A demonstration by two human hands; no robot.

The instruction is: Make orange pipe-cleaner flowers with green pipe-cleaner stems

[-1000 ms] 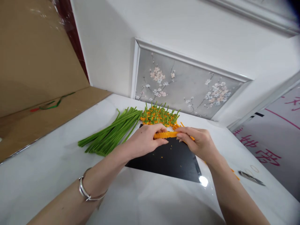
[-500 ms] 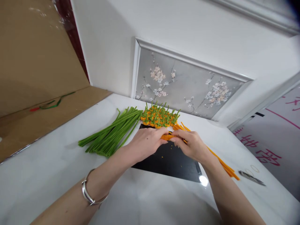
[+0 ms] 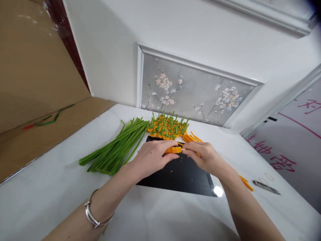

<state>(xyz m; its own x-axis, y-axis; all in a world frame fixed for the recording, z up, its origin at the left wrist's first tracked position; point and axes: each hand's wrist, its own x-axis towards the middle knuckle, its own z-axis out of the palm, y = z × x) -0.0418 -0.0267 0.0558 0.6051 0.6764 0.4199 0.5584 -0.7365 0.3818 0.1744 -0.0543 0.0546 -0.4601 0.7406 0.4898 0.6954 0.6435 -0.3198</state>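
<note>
My left hand (image 3: 151,154) is closed around a coiled orange pipe cleaner (image 3: 175,150), held just above a black mat (image 3: 175,179). From the coil's right end a short length of a thin pale stick (image 3: 183,149) shows. The thumb and fingers of my right hand (image 3: 205,154) pinch that stick; the rest of it is hidden. Behind both hands lie several small orange pieces with green stems (image 3: 167,127), grouped close together. Loose orange pipe cleaners (image 3: 192,137) run beneath my right hand and forearm.
A bundle of green pipe cleaners (image 3: 115,149) lies left of the mat. Metal snips (image 3: 266,187) and thin rings (image 3: 269,176) rest on the white table (image 3: 155,214) at right. Cardboard (image 3: 37,73) stands at left, and a panel with blossoms (image 3: 193,87) closes the back.
The pale stick now shows between my hands at the coil's right end. More of the coil's side is visible. The whole view has shifted slightly.
</note>
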